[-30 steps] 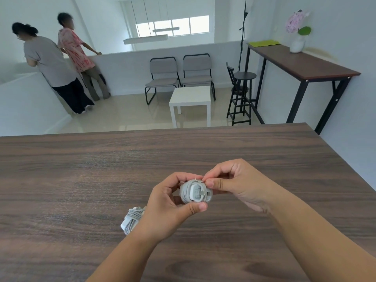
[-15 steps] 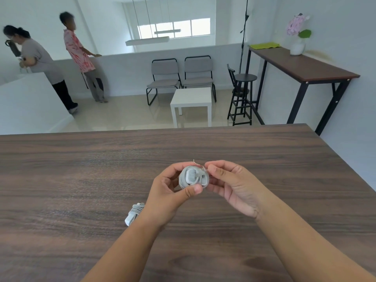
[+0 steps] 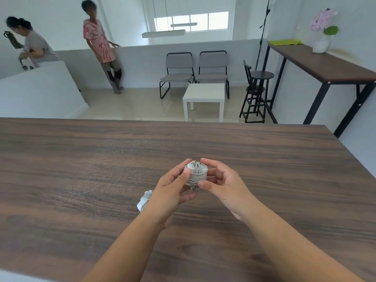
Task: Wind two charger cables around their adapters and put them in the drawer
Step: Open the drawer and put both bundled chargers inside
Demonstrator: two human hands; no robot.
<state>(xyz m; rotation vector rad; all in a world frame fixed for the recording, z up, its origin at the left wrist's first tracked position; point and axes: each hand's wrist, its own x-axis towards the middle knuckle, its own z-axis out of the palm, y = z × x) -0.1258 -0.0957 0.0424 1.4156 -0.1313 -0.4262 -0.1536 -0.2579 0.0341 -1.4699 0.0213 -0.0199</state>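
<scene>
your left hand (image 3: 173, 192) and your right hand (image 3: 220, 183) both pinch the same charger (image 3: 195, 174) just above the table (image 3: 81, 169), thumbs on the near side and fingers curled round the far side. its cable is wrapped in tidy turns round the white adapter, and the plug prongs stick up at the top. a short end of cable seems to poke out at the bottom, so i judge this winding nearly finished, with only the tail left to tuck; that part is small and hard to read.

just beside your left wrist, partly hidden by it, the second charger (image 3: 144, 200) lies on the table with its cable already looped round it. so the winding looks done for one and almost done for the other.

no drawer shows anywhere, so both chargers are not yet put away, and that half of the job is left.

farther off, past the table edge, stand a small white side table (image 3: 204, 94) and two grey chairs (image 3: 194, 68), with two people (image 3: 61, 45) by the wall at left.
</scene>
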